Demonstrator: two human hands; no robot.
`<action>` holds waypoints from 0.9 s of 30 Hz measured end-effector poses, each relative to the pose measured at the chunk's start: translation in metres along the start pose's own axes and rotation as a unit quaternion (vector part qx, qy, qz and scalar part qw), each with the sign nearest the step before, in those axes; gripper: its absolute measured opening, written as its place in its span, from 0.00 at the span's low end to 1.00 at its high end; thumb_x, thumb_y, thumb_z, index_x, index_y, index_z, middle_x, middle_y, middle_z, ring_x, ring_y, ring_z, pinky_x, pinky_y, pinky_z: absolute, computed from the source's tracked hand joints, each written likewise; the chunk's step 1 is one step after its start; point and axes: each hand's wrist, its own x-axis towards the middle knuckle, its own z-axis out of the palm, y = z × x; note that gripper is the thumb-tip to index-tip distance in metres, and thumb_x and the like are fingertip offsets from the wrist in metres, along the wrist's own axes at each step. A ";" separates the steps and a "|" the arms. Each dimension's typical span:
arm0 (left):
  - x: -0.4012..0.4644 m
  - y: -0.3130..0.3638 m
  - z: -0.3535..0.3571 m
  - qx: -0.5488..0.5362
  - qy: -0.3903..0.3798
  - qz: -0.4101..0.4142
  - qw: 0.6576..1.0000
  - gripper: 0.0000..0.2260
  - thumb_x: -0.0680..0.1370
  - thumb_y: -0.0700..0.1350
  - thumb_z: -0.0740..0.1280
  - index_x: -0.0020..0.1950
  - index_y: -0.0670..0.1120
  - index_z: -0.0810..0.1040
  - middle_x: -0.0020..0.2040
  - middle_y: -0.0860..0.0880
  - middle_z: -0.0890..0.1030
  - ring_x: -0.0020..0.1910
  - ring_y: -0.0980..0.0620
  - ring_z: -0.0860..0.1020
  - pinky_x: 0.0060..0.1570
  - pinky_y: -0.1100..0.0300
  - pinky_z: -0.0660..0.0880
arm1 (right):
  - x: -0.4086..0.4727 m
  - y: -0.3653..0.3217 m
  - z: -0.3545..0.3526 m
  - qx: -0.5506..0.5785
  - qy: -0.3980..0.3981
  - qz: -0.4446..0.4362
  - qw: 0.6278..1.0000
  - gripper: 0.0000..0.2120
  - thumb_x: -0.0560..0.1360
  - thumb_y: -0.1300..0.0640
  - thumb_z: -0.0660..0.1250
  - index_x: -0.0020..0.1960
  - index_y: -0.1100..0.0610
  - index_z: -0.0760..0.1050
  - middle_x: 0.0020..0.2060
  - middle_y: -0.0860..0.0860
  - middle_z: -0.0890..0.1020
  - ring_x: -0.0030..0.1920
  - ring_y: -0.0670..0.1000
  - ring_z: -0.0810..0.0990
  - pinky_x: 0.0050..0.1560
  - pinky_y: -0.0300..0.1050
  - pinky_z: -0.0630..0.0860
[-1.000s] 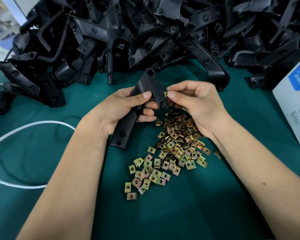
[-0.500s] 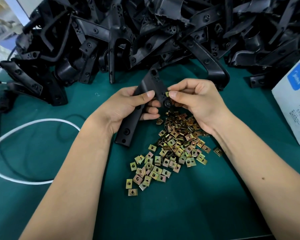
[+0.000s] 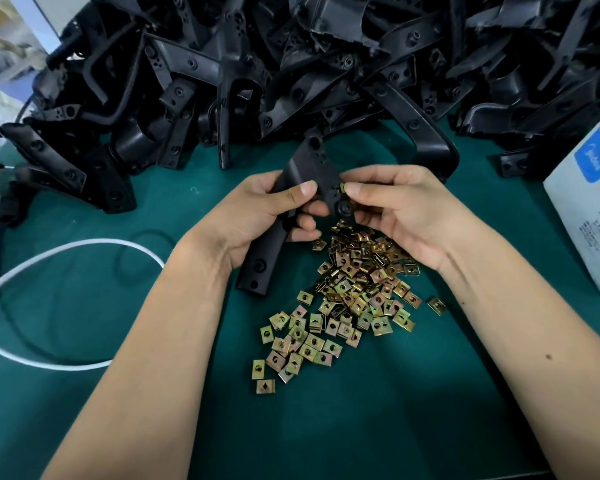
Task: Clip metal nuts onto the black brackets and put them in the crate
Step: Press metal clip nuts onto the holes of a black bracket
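Observation:
My left hand (image 3: pixel 257 216) grips a long black bracket (image 3: pixel 309 171) around its middle, thumb across the top face, the bracket slanting from lower left to upper right. My right hand (image 3: pixel 406 209) pinches a small brass-coloured metal nut (image 3: pixel 342 187) against the bracket's right edge, just above a round boss. A loose heap of metal nuts (image 3: pixel 354 289) lies on the green mat below both hands. No crate is in view.
A big pile of black brackets (image 3: pixel 291 64) fills the back of the green table (image 3: pixel 395 410). A white box with a blue label (image 3: pixel 593 209) stands at the right. A white cable (image 3: pixel 66 247) loops across the left side.
Both hands and the bracket have stayed almost in place. The thumb of my right hand still presses the nut at the bracket's edge; the view has shifted slightly.

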 end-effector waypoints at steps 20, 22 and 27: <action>-0.003 0.003 -0.005 0.029 -0.030 -0.049 0.998 0.13 0.75 0.45 0.71 0.58 0.43 0.82 0.41 0.46 0.85 0.30 0.56 0.76 0.36 0.62 0.80 | -0.006 -0.012 0.002 -0.126 -0.074 0.019 0.989 0.04 0.80 0.67 0.67 0.47 0.64 0.79 0.40 0.59 0.76 0.41 0.54 0.72 0.49 0.48 0.69; -0.003 0.003 -0.005 0.026 -0.029 -0.055 0.998 0.11 0.76 0.44 0.71 0.57 0.42 0.82 0.41 0.45 0.84 0.30 0.56 0.76 0.36 0.62 0.80 | -0.006 -0.012 0.003 -0.147 -0.068 0.016 0.987 0.05 0.80 0.67 0.67 0.46 0.63 0.80 0.42 0.60 0.76 0.45 0.57 0.70 0.52 0.53 0.67; -0.003 0.002 -0.006 0.025 -0.026 -0.057 0.998 0.10 0.74 0.44 0.72 0.53 0.41 0.82 0.40 0.43 0.84 0.29 0.55 0.76 0.34 0.62 0.80 | -0.006 -0.011 0.002 -0.203 -0.062 -0.007 0.977 0.03 0.79 0.67 0.70 0.47 0.64 0.81 0.35 0.54 0.79 0.39 0.51 0.73 0.46 0.48 0.70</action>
